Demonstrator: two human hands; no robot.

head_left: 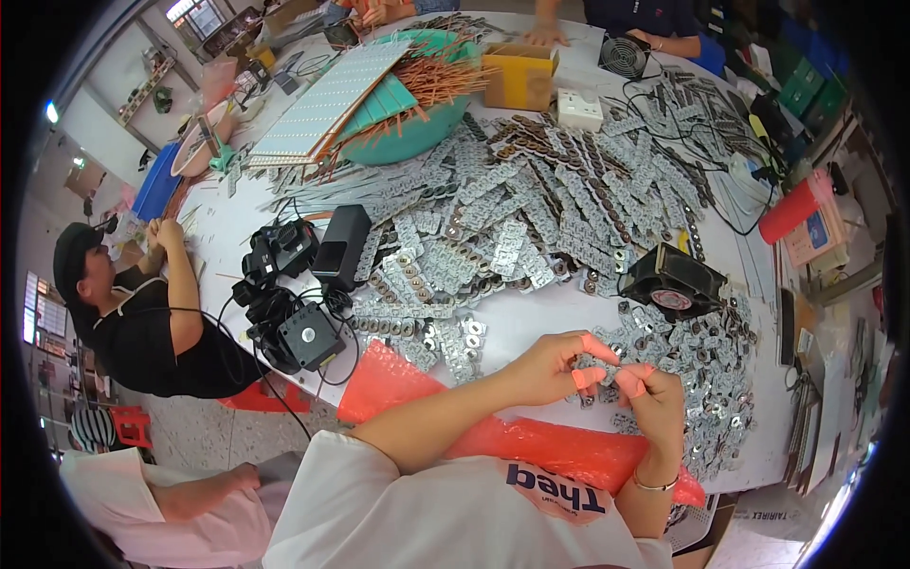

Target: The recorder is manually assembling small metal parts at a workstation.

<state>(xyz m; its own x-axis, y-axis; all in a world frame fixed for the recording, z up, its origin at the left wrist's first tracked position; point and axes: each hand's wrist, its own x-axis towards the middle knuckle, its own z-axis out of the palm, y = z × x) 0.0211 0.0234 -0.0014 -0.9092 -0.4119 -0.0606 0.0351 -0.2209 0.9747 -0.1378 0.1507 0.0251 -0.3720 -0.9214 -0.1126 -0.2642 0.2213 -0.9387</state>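
My left hand [556,368] and my right hand [653,400] meet over the table at right of centre, both with orange covers on the fingertips. Pinched between their fingertips is a small silvery metal piece [611,371], partly hidden, so its exact kind does not show. Right beside the hands spreads a heap of small loose metal pieces [713,406]. Beyond them lies a large pile of flat metal strips [512,248] with round dark inserts. Under my forearms a sheet of red bubble wrap [540,446] covers the table's near edge.
A black fan [671,282] stands beyond my hands. Left of the pile are black power adapters [308,337] with tangled cables. Farther back are a green basin [408,137] of copper-coloured strips, white panels [327,104] and a cardboard box [519,78]. Other people sit around the table.
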